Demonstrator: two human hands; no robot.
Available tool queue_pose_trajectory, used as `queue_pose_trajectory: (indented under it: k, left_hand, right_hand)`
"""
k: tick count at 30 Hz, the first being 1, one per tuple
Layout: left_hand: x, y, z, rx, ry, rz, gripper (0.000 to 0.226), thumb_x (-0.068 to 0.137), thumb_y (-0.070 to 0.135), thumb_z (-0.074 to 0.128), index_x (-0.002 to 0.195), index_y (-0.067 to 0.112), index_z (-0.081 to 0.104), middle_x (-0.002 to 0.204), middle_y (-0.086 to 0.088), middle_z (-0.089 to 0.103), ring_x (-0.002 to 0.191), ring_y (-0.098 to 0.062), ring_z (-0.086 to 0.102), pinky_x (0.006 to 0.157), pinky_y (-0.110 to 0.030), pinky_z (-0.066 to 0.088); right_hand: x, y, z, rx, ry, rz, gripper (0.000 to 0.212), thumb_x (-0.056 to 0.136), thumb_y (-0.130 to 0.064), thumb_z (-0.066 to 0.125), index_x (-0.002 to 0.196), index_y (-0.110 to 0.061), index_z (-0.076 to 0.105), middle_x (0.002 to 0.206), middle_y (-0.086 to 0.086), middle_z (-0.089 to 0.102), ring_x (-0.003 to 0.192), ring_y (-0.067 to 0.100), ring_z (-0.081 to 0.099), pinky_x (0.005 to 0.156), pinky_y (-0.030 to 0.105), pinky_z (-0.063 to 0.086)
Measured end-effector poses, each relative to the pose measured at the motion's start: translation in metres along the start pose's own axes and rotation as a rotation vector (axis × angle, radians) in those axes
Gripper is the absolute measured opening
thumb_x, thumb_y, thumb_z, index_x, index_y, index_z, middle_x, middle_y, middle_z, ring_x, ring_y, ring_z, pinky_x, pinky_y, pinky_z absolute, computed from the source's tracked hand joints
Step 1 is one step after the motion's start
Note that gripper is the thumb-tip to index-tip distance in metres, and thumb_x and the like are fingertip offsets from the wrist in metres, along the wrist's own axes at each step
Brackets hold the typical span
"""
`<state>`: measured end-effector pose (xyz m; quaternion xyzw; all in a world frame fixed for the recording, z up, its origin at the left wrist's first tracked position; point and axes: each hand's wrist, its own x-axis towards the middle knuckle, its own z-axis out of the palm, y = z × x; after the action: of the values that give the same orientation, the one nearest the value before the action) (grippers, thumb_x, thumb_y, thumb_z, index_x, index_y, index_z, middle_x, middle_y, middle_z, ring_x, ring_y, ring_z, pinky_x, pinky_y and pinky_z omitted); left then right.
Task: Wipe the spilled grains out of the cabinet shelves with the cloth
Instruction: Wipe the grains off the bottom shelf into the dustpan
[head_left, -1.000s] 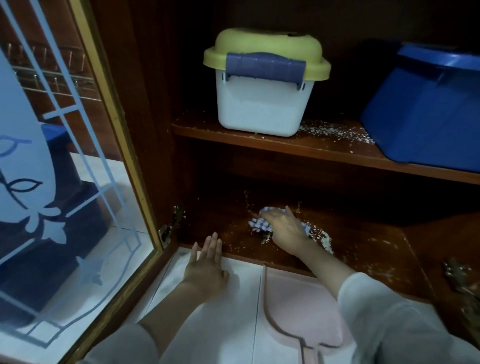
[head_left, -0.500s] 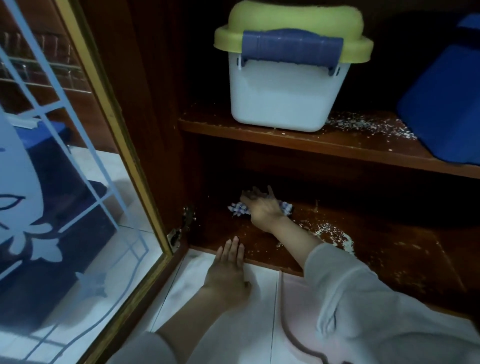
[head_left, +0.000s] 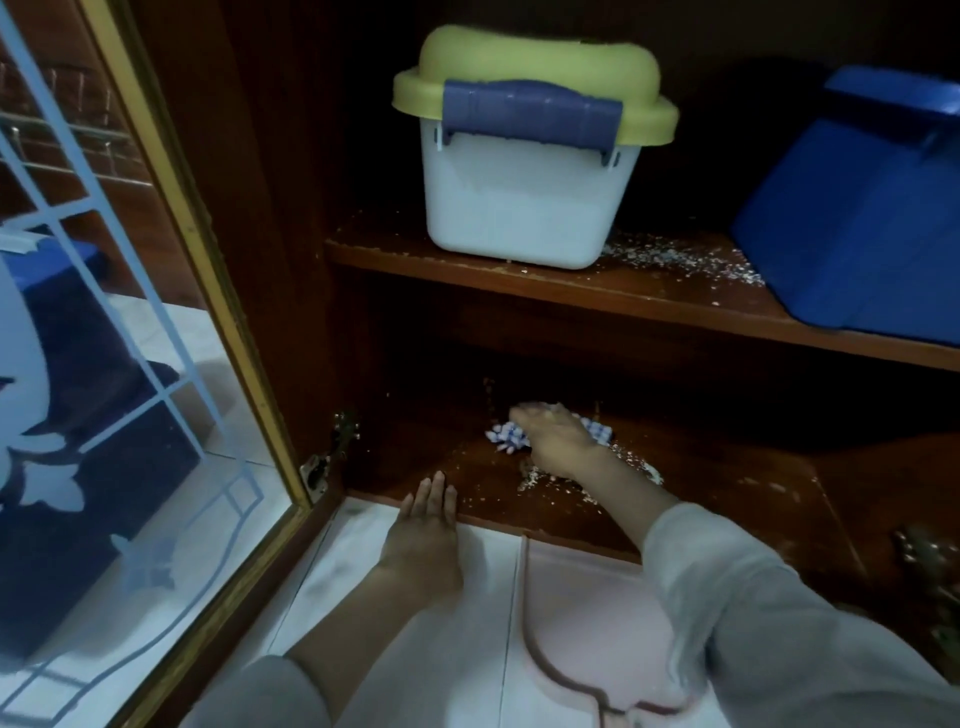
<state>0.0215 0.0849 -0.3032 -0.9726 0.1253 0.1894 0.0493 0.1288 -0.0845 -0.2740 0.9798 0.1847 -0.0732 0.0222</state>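
Note:
A blue-and-white checked cloth lies bunched on the dark wooden bottom shelf. My right hand lies over it and holds it down against the wood, its ends sticking out on both sides. Pale spilled grains are strewn just in front of and to the right of that hand. More grains are scattered on the upper shelf. My left hand rests flat on the white floor tiles, fingertips at the cabinet's bottom edge.
A white bin with a yellow lid and a blue container stand on the upper shelf. A pink dustpan lies on the floor against the cabinet front. The glass door stands open at left, hinge at its foot.
My right hand has drawn the cloth from deeper in the bottom shelf toward the front, closer to the grain pile. My left hand has stayed flat on the floor.

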Motion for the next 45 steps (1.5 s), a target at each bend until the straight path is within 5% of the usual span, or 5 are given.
queue_pose_trajectory:
  k: [9, 17, 33, 36, 45]
  left_hand:
    - [0.002, -0.007, -0.020, -0.259, 0.139, 0.015, 0.061, 0.096, 0.017, 0.039, 0.151, 0.014, 0.012, 0.158, 0.001, -0.007, 0.143, -0.016, 0.018, 0.119, -0.036, 0.011]
    - [-0.007, -0.017, -0.032, -0.436, 0.327, -0.186, 0.055, 0.096, 0.013, 0.040, 0.148, 0.010, 0.024, 0.145, -0.010, 0.042, 0.122, -0.027, 0.050, 0.095, -0.033, 0.041]
    - [-0.004, -0.017, 0.001, -0.431, 0.329, -0.090, 0.055, 0.096, 0.007, 0.037, 0.149, 0.013, 0.022, 0.158, 0.005, 0.003, 0.144, -0.016, 0.017, 0.112, -0.030, 0.029]
    - [-0.001, -0.017, 0.001, -0.354, 0.362, -0.057, 0.044, 0.099, 0.013, 0.034, 0.143, 0.017, 0.036, 0.156, 0.005, 0.017, 0.145, -0.011, 0.013, 0.118, -0.030, 0.011]
    - [-0.007, 0.001, -0.009, -0.441, 0.568, -0.015, 0.037, 0.096, 0.008, 0.041, 0.118, 0.024, 0.066, 0.107, 0.000, 0.070, 0.110, -0.022, 0.058, 0.096, -0.028, 0.043]
  right_hand:
    - [-0.040, 0.029, -0.009, 0.096, 0.048, 0.075, 0.055, 0.081, 0.011, 0.044, 0.132, -0.010, 0.045, 0.135, 0.010, 0.048, 0.120, 0.028, 0.048, 0.093, 0.032, 0.039]
    - [-0.032, -0.034, -0.009, -0.044, 0.179, -0.314, 0.062, 0.080, 0.011, 0.045, 0.139, -0.009, 0.043, 0.149, 0.007, 0.036, 0.140, 0.024, 0.026, 0.112, 0.039, 0.020]
    - [-0.070, -0.013, 0.028, -0.183, 0.016, -0.358, 0.061, 0.088, 0.007, 0.038, 0.144, -0.017, 0.035, 0.156, 0.001, 0.021, 0.146, 0.025, 0.010, 0.117, 0.041, 0.001]
    - [-0.084, 0.006, 0.027, -0.149, -0.021, -0.302, 0.067, 0.086, 0.012, 0.038, 0.145, -0.019, 0.033, 0.157, -0.002, 0.017, 0.146, 0.023, 0.007, 0.117, 0.040, 0.001]
    - [-0.100, 0.036, 0.019, -0.033, 0.011, -0.122, 0.071, 0.085, 0.012, 0.040, 0.145, -0.025, 0.033, 0.155, -0.006, 0.023, 0.145, 0.015, 0.012, 0.117, 0.034, 0.007]
